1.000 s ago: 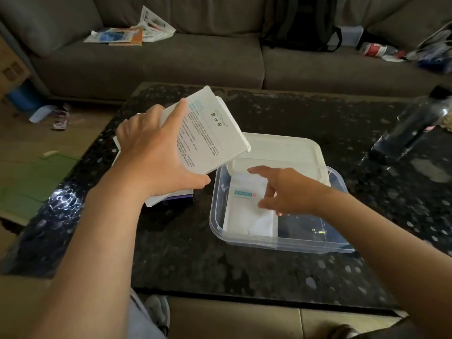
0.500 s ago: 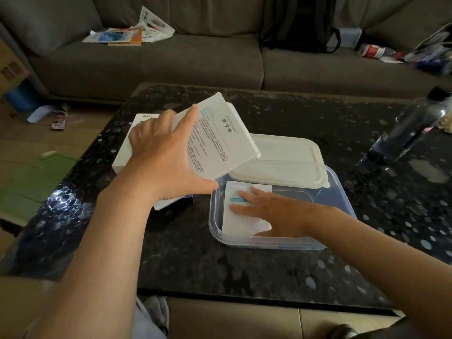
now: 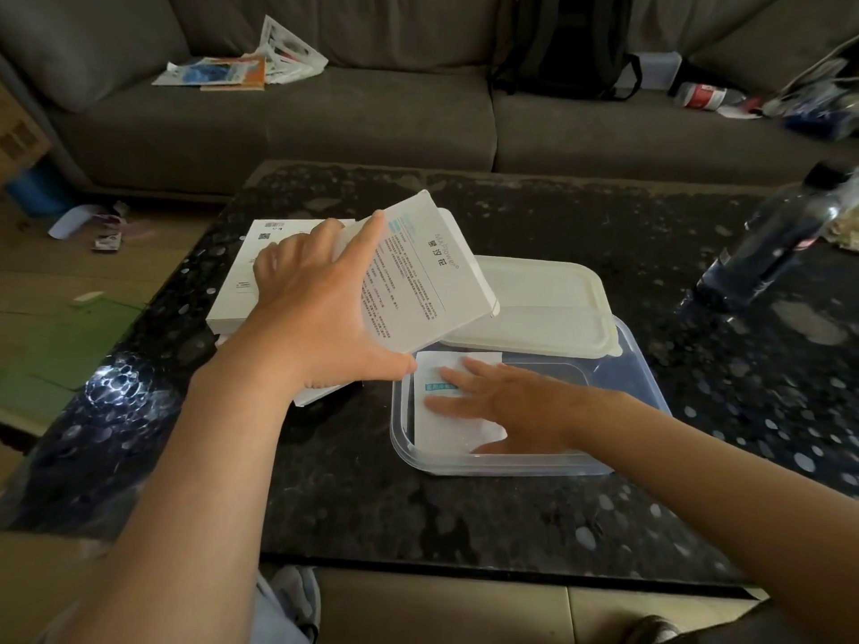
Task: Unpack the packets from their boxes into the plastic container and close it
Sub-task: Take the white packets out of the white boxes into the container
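1. White card is what our left hand [image 3: 320,309] is clamped on: a printed box [image 3: 418,276], thumb along its near edge and fingers across its face, held tilted above the table's [image 3: 511,513] left half, partly over the far-left corner of the plastic container [image 3: 641,364].

2. Our right hand [image 3: 506,402] lies flat and spread inside the container, palm down on a white packet [image 3: 437,369]. It presses rather than pinches; nothing is enclosed by the fingers.

3. That packet sits on the container floor against the left wall, its long axis running from the near wall toward the far one. The right side of the floor looks bare.

4. The container's lid [image 3: 539,309] rests loosely across the far rim, leaving the near part open.

5. Another white box [image 3: 241,281] lies flat near the table's left edge, under and behind our left hand.

6. The relation the next move turns on, as we judge it: the held box hangs up and to the left of the pressing hand, just beside it. The right hand is the nearer one to reach the box's opening, though we cannot tell which end is open or whether packets remain inside.

7. We judge the unpacking to be under way, with closing not yet begun.
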`<state>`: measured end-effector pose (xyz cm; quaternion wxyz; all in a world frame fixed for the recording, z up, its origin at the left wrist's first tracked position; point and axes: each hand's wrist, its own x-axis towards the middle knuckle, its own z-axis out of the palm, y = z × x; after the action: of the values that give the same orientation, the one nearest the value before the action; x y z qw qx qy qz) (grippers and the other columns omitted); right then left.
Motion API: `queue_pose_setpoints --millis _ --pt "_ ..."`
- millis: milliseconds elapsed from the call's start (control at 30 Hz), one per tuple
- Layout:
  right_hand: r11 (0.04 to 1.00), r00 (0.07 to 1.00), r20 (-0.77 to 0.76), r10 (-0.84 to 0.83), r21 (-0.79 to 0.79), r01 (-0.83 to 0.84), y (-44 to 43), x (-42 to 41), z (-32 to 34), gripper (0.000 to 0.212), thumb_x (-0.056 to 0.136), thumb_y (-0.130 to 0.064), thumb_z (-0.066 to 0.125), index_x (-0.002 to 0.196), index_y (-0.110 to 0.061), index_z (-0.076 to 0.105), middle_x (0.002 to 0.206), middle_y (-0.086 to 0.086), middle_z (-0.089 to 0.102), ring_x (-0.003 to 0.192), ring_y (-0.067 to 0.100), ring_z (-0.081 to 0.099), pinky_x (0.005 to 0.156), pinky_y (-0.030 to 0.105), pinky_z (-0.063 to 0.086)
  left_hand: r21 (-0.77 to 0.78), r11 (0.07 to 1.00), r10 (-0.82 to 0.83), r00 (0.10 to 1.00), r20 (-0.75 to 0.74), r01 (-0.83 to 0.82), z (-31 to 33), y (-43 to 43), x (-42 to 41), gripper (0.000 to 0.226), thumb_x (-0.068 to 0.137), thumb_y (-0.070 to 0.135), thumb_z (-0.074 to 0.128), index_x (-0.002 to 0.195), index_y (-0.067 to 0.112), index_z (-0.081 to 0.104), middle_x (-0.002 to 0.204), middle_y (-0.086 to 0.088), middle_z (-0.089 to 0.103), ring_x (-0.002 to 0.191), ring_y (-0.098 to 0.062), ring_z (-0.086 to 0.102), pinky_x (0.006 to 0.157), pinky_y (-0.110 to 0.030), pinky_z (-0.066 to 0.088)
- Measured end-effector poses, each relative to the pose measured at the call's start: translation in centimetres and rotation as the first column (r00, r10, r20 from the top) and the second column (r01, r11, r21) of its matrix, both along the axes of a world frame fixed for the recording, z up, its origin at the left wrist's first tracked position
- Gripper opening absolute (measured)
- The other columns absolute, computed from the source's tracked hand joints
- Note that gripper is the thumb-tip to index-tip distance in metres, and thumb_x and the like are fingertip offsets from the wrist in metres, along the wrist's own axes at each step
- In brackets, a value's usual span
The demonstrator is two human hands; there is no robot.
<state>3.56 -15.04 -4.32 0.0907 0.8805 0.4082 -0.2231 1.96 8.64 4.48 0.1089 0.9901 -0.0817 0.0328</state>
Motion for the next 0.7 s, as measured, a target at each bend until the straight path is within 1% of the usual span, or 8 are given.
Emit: queue_pose_setpoints --millis 133,300,400,467,533,567,633,700 --pt "1.000 0.997 0.074 0.007 -0.024 -0.005 0.1 -0.1 -0.2 0.075 0.100 -0.059 0.043 0.158 -0.045 -0.002 0.170 -0.005 -0.007 0.157 0.028 -0.002 0.124 0.050 0.020 0.018 1.000 -0.014 1.000 -0.006 0.014 0.0 -0.4 -0.1 0.137 0.054 0.074 0.080 0.153 0.040 -0.009 0.157 0.003 0.012 0.144 -0.028 0.012 0.118 -0.051 0.011" --pt "1.000 0.997 0.073 -0.005 0.023 0.003 0.0 -0.2 -0.1 0.073 0.100 -0.060 0.044 0.158 -0.046 0.002 0.170 -0.007 -0.003 0.157 0.026 0.001 0.125 0.051 0.020 0.027 0.999 -0.028 1.000 -0.011 0.029 -0.1 -0.6 -0.1 0.137 0.054 0.075 0.079 0.152 0.040 -0.010 0.156 0.002 0.011 0.144 -0.028 0.012 0.117 -0.051 0.013" --pt "0.947 0.964 -0.123 -0.235 0.192 0.256 -0.9 -0.9 2.0 0.061 0.098 -0.054 0.053 0.153 -0.051 0.027 0.166 -0.018 0.018 0.152 0.011 0.020 0.123 0.042 0.022 0.017 0.999 -0.040 0.999 -0.012 0.040 -0.2 -0.5 -0.1 0.138 0.052 0.076 0.079 0.152 0.041 -0.009 0.156 0.002 0.012 0.145 -0.028 0.013 0.118 -0.051 0.012" --pt "0.833 0.899 -0.256 -0.356 0.349 0.429 -2.8 -1.4 4.3 0.039 0.097 -0.034 0.063 0.134 -0.043 0.059 0.146 -0.019 0.054 0.131 0.002 0.051 0.117 0.033 0.039 0.012 0.999 -0.049 0.999 -0.021 0.049 -0.2 -0.4 -0.1 0.138 0.050 0.078 0.077 0.151 0.042 -0.010 0.155 0.003 0.012 0.144 -0.028 0.013 0.118 -0.051 0.012" --pt "0.655 0.827 -0.322 -0.461 0.505 0.562 -4.8 -2.0 6.8 0.022 0.094 -0.013 0.065 0.106 -0.027 0.075 0.104 -0.013 0.075 0.097 0.005 0.070 0.096 0.033 0.057 0.020 0.997 -0.072 0.997 -0.036 0.073 -0.1 -0.6 -0.1 0.138 0.048 0.079 0.074 0.151 0.042 -0.011 0.153 0.005 0.012 0.144 -0.026 0.012 0.118 -0.050 0.012" --pt "0.537 0.784 -0.359 -0.506 0.580 0.612 -5.7 -2.2 7.9 0.019 0.093 -0.006 0.065 0.097 -0.021 0.076 0.089 -0.008 0.076 0.084 0.009 0.073 0.085 0.035 0.061 0.026 0.995 -0.092 0.995 -0.044 0.093 0.0 -0.9 -0.1 0.138 0.049 0.079 0.074 0.151 0.042 -0.011 0.153 0.006 0.012 0.143 -0.025 0.011 0.118 -0.049 0.011" --pt "0.316 0.730 -0.415 -0.543 0.704 0.636 -6.5 -2.5 9.4 0.013 0.093 -0.003 0.066 0.092 -0.014 0.073 0.080 -0.001 0.075 0.073 0.017 0.074 0.070 0.034 0.064 0.038 0.989 -0.144 0.988 -0.056 0.146 0.3 -1.8 -0.2 0.138 0.052 0.077 0.076 0.152 0.042 -0.012 0.151 0.009 0.011 0.142 -0.022 0.010 0.118 -0.047 0.011" --pt "0.192 0.713 -0.447 -0.540 0.760 0.621 -6.2 -2.3 10.1 0.009 0.091 -0.005 0.070 0.096 -0.012 0.072 0.080 -0.002 0.075 0.072 0.019 0.075 0.061 0.029 0.063 0.055 0.977 -0.203 0.978 -0.041 0.206 0.5 -2.8 -0.5 0.137 0.053 0.075 0.077 0.152 0.041 -0.012 0.148 0.011 0.011 0.140 -0.020 0.010 0.118 -0.045 0.011"
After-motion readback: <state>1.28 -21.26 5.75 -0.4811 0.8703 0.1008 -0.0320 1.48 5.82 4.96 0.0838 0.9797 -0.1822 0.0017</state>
